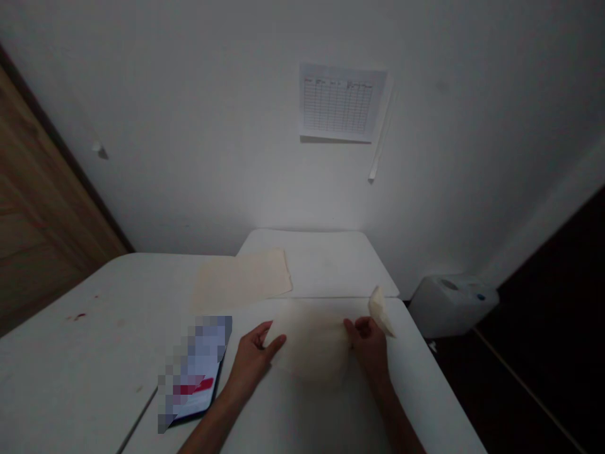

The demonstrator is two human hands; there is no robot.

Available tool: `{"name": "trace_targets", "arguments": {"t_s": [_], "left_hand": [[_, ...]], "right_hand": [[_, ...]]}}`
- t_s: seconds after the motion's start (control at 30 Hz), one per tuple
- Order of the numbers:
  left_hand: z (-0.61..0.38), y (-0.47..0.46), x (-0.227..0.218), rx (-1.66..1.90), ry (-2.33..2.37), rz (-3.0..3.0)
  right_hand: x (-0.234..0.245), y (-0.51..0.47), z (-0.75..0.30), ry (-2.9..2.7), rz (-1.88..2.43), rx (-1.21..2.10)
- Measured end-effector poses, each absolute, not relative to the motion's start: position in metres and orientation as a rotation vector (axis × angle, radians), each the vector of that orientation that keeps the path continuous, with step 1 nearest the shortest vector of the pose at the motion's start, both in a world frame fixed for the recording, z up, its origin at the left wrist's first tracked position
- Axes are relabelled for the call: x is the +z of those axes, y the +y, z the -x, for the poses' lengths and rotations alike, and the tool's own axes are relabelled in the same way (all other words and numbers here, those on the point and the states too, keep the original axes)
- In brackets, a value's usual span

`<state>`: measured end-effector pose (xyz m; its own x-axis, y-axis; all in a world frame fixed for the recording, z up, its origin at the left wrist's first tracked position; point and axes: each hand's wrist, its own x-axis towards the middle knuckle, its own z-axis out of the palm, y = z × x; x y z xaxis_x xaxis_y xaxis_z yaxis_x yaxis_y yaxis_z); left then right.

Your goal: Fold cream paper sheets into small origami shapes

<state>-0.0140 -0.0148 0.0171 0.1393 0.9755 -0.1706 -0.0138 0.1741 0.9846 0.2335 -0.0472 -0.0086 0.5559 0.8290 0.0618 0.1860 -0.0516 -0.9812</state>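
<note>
A thin, cream-coloured sheet (316,353), paper or cloth, spans the gap between my hands above the white table. At its left edge is my left hand (258,353), thumb and fingers closed on the border. My right hand (368,343) pinches the opposite edge between thumb and fingers. Just behind the right knuckles stands a small folded cream piece (380,312); whether it joins the sheet I cannot tell. Another flat cream sheet (243,275) lies farther back on the left.
A phone (201,372), partly pixelated, lies left of my left forearm on the white table (70,372). A second white tabletop (326,261) meets the wall behind. A printed chart (343,104) hangs there. Right of the table, a white plastic container (456,306) stands lower down.
</note>
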Motion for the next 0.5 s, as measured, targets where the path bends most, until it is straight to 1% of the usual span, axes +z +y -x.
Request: {"name": "trace_targets", "arguments": {"t_s": [0.07,0.13,0.17,0.33,0.5], "left_hand": [[0.016,-0.014,0.018,0.953,1.074,-1.152],[0.017,-0.015,0.02,0.888,0.997,-1.198],[0.018,-0.016,0.02,0.849,0.982,-1.224],[0.016,-0.023,0.02,0.716,0.875,-1.318],[0.011,-0.026,0.019,0.734,0.9,-1.338]], "right_hand": [[-0.005,-0.048,-0.237,-0.917,1.577,0.523],[-0.002,-0.048,-0.24,-0.996,1.526,0.56],[-0.001,-0.049,-0.241,-1.036,1.48,0.653],[0.005,-0.058,-0.237,-1.166,1.228,1.327],[0.012,-0.07,-0.223,-1.263,1.153,1.56]]}}
